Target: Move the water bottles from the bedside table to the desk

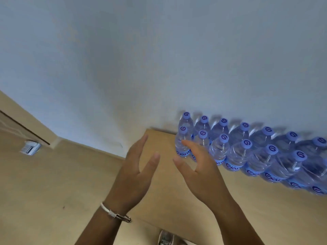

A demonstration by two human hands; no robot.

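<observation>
Bottles: clear plastic water bottles (237, 152) with lilac caps and blue labels stand upright in two rows on the top, the back row against the wall, the rows running off to the right edge of view.
Surface: a light brown wooden tabletop (169, 188) carries them; its left corner sits just left of the first bottles. Whether this is the bedside table or the desk, I cannot tell.
Left hand: the left hand (134, 174) hovers above the bare near-left part of the top, fingers straight and close together, thumb spread, holding nothing. A white and metal bangle (115, 213) circles its wrist.
Right hand: the right hand (200, 170) is raised beside it, palm turned towards the left hand, fingers relaxed and slightly bent, gripping nothing. Its fingertips overlap the nearest front-row bottle (182, 144) in view; contact is not clear.
Wall: a pale grey-blue wall (159, 59) rises behind the rows.
Floor: a beige floor (53, 183) lies to the left, with a small white object (31, 148) near the skirting.
</observation>
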